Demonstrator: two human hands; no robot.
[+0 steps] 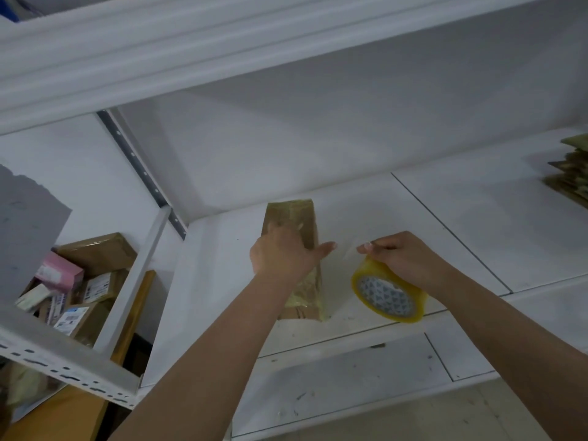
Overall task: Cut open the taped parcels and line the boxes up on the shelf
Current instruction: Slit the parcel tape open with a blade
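- Our left hand lies palm-down over the taped parcel, fingers curled across its top and the thumb pointing right, clear of the box.
- The parcel, brown card wrapped in glossy tape, lies lengthwise on the white shelf, its near end close to the shelf's front edge and its far end pointing toward the back wall.
- Our right hand pinches the upper rim of a roll of clear yellowish tape, fingers bent, with the forefinger and thumb tips reaching left toward the other hand.
- The roll stands tilted on its edge at the shelf's front edge, just right of the parcel and apart from it.
- A faint clear strip seems to run between the two hands; we cannot tell where it ends.
- Both forearms rise from the bottom of the frame, bare, reaching up and inward.
- The left palm hides the middle of the parcel, and its fingertips are blurred.
- A stack of flat brown packets is cut off at the shelf's far right edge.
- On the lower rack at left sits a bin of labelled boxes, partly hidden by the white frame.
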